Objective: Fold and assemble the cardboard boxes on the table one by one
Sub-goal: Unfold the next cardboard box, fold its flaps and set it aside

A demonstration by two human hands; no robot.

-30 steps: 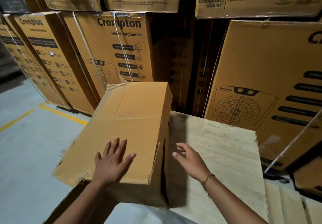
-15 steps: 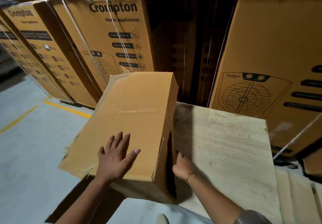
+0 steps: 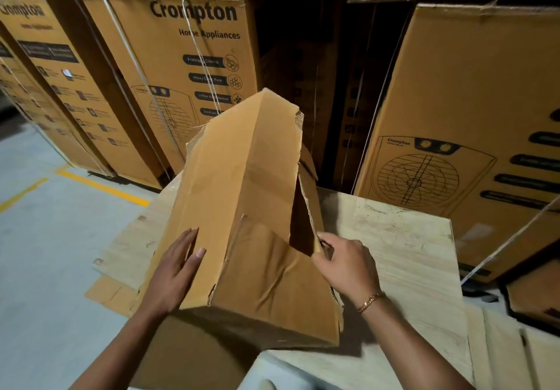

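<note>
A plain brown cardboard box [image 3: 242,192] stands tilted on the pale wooden table [image 3: 394,253], one corner edge turned up toward me. Its near end shows a creased flap [image 3: 272,283] and a dark opening on the right side. My left hand [image 3: 172,271] lies flat with straight fingers against the box's left face. My right hand [image 3: 345,262] pinches the edge of the right side flap beside the opening; a gold bracelet is on that wrist.
Tall printed Crompton cartons [image 3: 194,65] are stacked close behind and to the right [image 3: 469,117] of the table. Flat cardboard sheets [image 3: 112,292] stick out under the table's left edge. Grey floor with a yellow line [image 3: 100,186] lies to the left.
The box has been turned and tipped up from lying flat, so a corner edge now faces up. My right hand came from beside the box's side to pinch a flap.
</note>
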